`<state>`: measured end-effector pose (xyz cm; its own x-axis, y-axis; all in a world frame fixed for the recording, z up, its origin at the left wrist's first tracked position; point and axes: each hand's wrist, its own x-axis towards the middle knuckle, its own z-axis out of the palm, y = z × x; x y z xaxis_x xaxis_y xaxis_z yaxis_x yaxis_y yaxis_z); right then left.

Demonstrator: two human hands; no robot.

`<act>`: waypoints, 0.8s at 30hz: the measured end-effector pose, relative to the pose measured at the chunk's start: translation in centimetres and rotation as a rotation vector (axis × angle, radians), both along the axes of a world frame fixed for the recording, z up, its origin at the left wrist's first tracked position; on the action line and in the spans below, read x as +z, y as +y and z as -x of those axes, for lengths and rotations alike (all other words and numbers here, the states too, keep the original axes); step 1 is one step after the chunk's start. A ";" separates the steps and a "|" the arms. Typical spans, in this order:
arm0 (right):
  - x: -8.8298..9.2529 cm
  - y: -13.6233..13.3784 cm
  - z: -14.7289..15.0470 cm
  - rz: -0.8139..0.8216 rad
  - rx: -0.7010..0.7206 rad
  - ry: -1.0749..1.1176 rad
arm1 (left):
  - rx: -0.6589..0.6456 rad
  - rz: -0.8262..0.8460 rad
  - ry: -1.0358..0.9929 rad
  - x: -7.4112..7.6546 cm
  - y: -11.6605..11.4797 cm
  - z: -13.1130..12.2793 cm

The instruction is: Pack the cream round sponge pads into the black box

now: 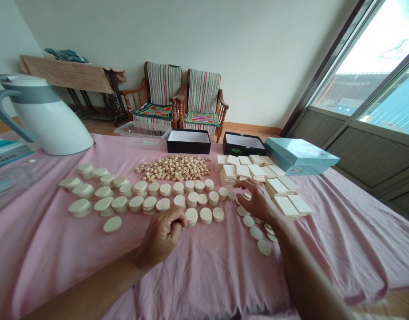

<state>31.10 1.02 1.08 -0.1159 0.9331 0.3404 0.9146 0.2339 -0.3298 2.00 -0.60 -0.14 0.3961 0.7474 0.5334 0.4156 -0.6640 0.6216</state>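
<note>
My left hand (162, 235) is curled closed just in front of the rows of stacked pale wooden discs (149, 203); the inside of its fingers is hidden. My right hand (256, 200) is over loose pale discs (256, 233), with thumb and forefinger apart beside the right end of the disc rows. Whether its fingertips touch a disc cannot be made out. Behind that hand lie stacks of pale square tiles (228, 172). A heap of small wooden pieces (177, 168) sits behind the disc rows.
A pink cloth (204, 266) covers the table. Along its back edge stand a clear plastic tray (144, 130), two black boxes (188, 147) (239, 150) and a light-blue box (300, 155). A white jug (54, 120) stands at left. Two wooden chairs (164, 84) are beyond the table.
</note>
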 end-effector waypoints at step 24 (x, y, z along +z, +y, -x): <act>-0.2 -0.6 -0.2 0.174 -0.107 -0.223 | -0.026 -0.016 -0.001 -0.1 0.1 0.0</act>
